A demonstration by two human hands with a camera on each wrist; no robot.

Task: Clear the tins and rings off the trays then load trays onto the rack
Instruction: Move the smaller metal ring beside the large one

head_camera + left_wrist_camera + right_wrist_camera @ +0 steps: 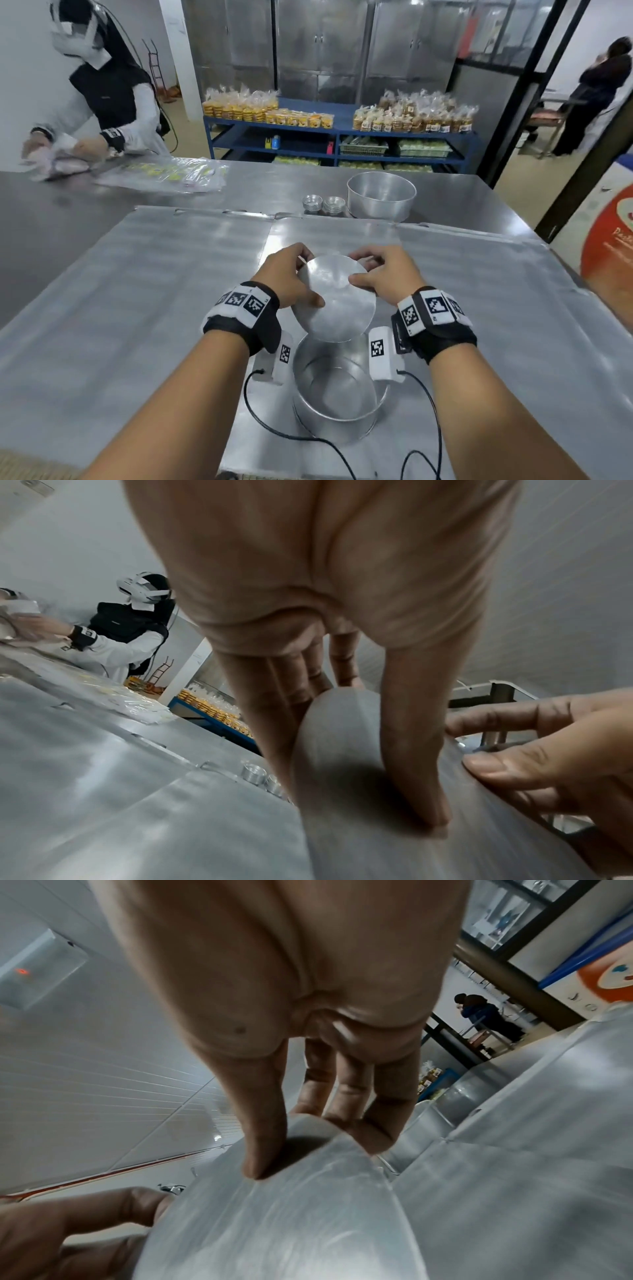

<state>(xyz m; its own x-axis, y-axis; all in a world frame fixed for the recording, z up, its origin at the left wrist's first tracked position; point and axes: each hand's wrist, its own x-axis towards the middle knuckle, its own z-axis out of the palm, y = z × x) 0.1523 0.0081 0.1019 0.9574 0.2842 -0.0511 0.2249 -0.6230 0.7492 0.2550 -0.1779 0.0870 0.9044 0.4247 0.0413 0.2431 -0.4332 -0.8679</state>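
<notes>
I hold a flat round metal disc (339, 301) in both hands, tilted, above the trays. My left hand (303, 279) pinches its left edge, thumb on top and fingers behind. My right hand (356, 269) pinches the right edge the same way. Directly under the disc a tall metal ring (337, 411) stands on the middle tray (329, 233), between my wrists. The left wrist view shows my left hand (387, 750) with the thumb pressed on the disc (359, 845). In the right wrist view my right hand (315, 1156) clamps the disc (291, 1226).
Wide trays lie to the left (137, 274) and right (496, 291) on the steel table. Behind them stand two stacks of small tins (312, 202) (334, 205) and a big round tin (381, 197). A person (113, 102) handles plastic bags at the far left.
</notes>
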